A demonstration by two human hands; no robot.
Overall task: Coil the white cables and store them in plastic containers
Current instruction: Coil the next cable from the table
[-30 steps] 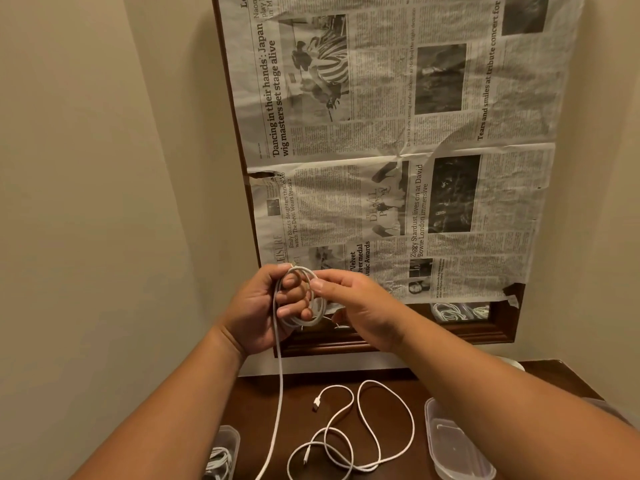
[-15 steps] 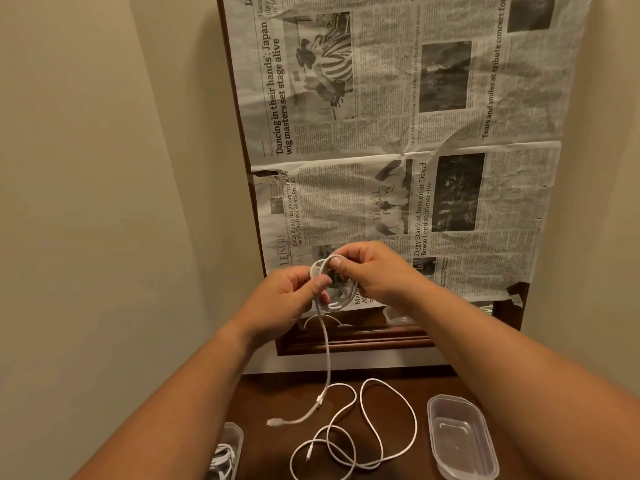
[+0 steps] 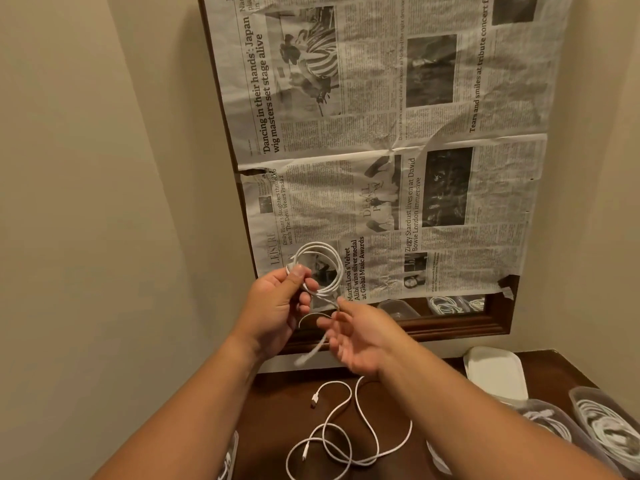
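Observation:
My left hand (image 3: 277, 306) pinches a coiled white cable (image 3: 325, 268) raised in front of the wall, its loops standing above my fingers. A short blurred tail of it (image 3: 313, 351) dangles below. My right hand (image 3: 356, 337) is just right of and below the coil, palm up, fingers spread and blurred; whether it touches the tail is unclear. A second white cable (image 3: 346, 434) lies loose and uncoiled on the dark wooden table (image 3: 277, 410). At the right edge stand clear plastic containers (image 3: 602, 424) with coiled cables inside.
A stack of white lids (image 3: 495, 372) sits at the table's back right. Another container (image 3: 230, 459) with cable peeks out at lower left. A wood-framed mirror (image 3: 450, 327) covered in newspaper hangs on the wall behind. Beige walls close in on both sides.
The cable's hanging length has been wound up into the coil, leaving a short tail. My right hand came off the coil's top and dropped below it, opening. The view shifted right, showing filled containers.

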